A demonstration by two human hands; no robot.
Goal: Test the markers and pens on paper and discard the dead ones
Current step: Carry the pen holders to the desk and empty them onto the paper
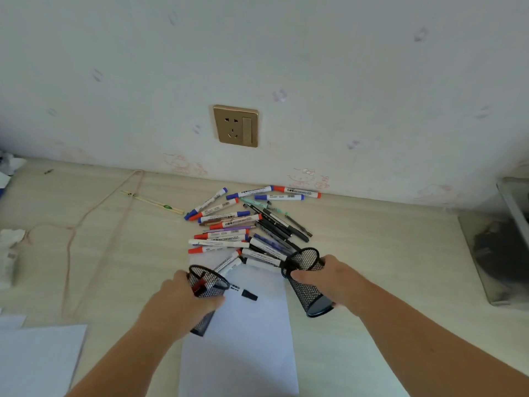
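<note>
While the left hand [183,299] grips one tipped black mesh cup [206,285] and the right hand [329,279] grips another mesh cup [307,279], the pile of markers and pens [243,224] lies fanned between them and the wall [286,67]. Bare worktop [386,253] stretches right and left of the white paper [243,339]. How many markers remain inside the left cup is hard to make out, and a grey bin [503,253] is cut off at the right edge.

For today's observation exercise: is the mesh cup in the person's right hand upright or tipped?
Tipped. The right hand holds the mesh cup with its mouth toward the pile of pens.
</note>
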